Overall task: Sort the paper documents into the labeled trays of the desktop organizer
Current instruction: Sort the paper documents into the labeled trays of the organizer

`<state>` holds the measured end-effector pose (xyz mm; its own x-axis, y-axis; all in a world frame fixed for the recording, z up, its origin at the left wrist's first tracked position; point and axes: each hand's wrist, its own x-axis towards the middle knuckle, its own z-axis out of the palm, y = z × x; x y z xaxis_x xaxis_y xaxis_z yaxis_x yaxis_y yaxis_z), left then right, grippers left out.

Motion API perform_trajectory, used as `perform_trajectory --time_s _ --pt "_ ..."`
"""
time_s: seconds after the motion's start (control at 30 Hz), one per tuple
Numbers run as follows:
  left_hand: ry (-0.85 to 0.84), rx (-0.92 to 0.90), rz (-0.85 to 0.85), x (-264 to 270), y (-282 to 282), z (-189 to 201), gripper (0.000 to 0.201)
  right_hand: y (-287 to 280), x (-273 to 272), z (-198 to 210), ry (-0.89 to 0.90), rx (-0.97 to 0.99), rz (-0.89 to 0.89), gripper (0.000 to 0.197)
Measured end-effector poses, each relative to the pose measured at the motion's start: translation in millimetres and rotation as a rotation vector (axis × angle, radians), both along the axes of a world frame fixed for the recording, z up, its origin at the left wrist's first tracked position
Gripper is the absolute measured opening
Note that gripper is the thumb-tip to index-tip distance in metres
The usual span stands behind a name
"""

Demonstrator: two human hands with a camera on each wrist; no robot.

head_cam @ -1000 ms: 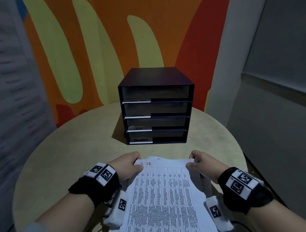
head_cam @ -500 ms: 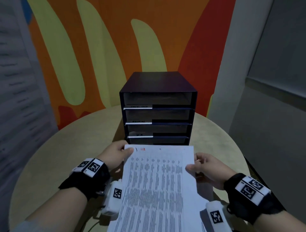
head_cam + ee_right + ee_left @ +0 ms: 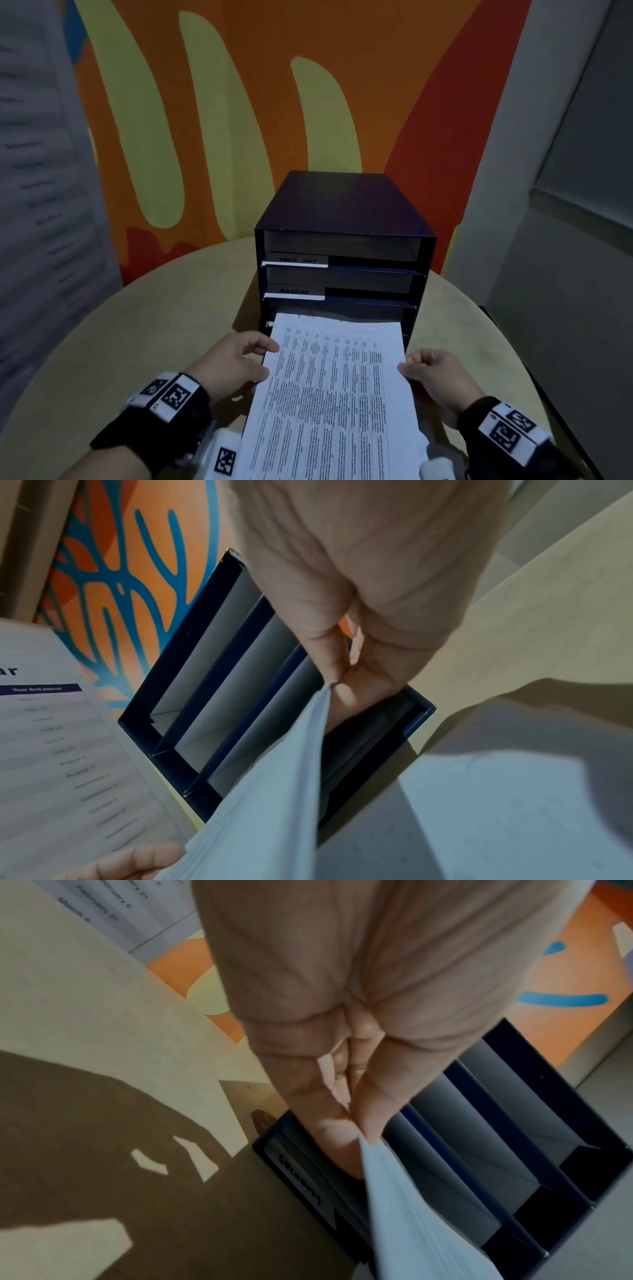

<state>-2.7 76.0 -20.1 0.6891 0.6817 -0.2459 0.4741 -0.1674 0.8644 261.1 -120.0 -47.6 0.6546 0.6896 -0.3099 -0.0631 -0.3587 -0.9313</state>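
In the lower centre of the head view, the left hand (image 3: 236,363) and the right hand (image 3: 433,375) are pinching the two side edges of a white printed paper stack (image 3: 334,394). Its far edge is entering the third slot down of the dark navy four-tray desktop organizer (image 3: 346,219), which is standing mid-frame on the round beige bench (image 3: 171,329).

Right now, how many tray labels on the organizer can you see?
3: one on the top tray, one on the second tray, one on the bottom tray. The held paper stack likely hides the third tray's label.
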Motion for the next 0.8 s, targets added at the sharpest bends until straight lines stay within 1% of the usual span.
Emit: perform_trajectory --time_s 0.1,0.2,0.27,0.37,0.47,0.53,0.6,0.67,0.7,0.77,0.8 --pt "-0.047 -0.020 0.074 3 6 -6 0.033 8 -2 5 0.058 0.020 0.022 0.017" --pt "-0.089 0.005 0.122 10 11 -9 0.034 9 -2 8 0.148 -0.058 0.168 0.015" --pt "-0.093 0.043 0.102 15 11 -8 0.033 9 -2 9 0.130 -0.120 0.228 0.015" --pt "-0.064 0.058 0.060 22 13 -6 0.029 13 2 8 0.044 -0.113 0.166 0.013" --pt "0.012 0.029 -0.036 22 11 0 0.030 14 5 10 0.034 -0.057 0.069 0.013" --pt "0.046 -0.025 -0.123 20 10 0 0.039 14 7 10 0.037 -0.023 0.038 0.012" --pt "0.069 -0.030 -0.183 17 11 -5 0.051 11 5 9 0.045 0.010 0.017 0.013" --pt "0.077 -0.023 -0.183 14 12 -13 0.062 6 1 8 0.045 0.029 0.009 0.017" --pt "0.085 -0.023 -0.170 13 15 -18 0.066 3 -1 9 0.068 0.033 0.011 0.015" --pt "0.085 0.005 -0.159 12 15 -24 0.067 -3 -4 10 0.135 0.020 0.054 0.009" --pt "0.072 0.026 -0.154 13 12 -24 0.067 -6 -4 11 0.150 -0.002 0.090 0.009"
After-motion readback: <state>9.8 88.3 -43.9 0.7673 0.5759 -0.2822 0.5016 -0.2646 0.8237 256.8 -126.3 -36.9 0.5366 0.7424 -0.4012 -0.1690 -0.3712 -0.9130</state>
